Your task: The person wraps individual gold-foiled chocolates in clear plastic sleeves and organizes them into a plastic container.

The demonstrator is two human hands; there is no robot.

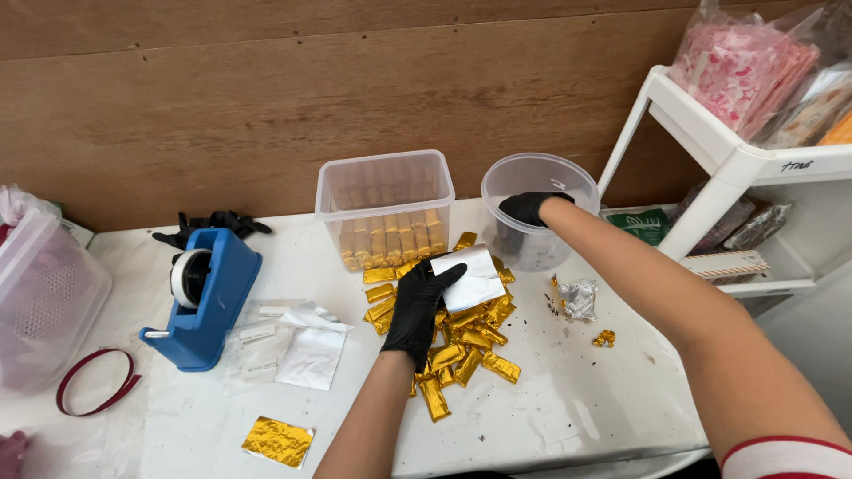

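Head view, with the blue tape dispenser (206, 297) as landmark: left of it a clear bin (40, 297) sits at the table edge, and bare white table (568, 404) lies open toward the near edge. Right of it, white packets (306, 350), then the left hand (419, 306), black-gloved, fingers closed on a silver foil sheet (475, 277) above a heap of gold-wrapped bars (461, 341). Farther right, the right hand (528, 207) reaches into a round tub (537, 213); its grip is hidden.

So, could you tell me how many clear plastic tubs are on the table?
3: a rectangular tub of gold bars at centre back, a round tub that the right hand reaches into, and a lidded tub at far left, partly cut off.
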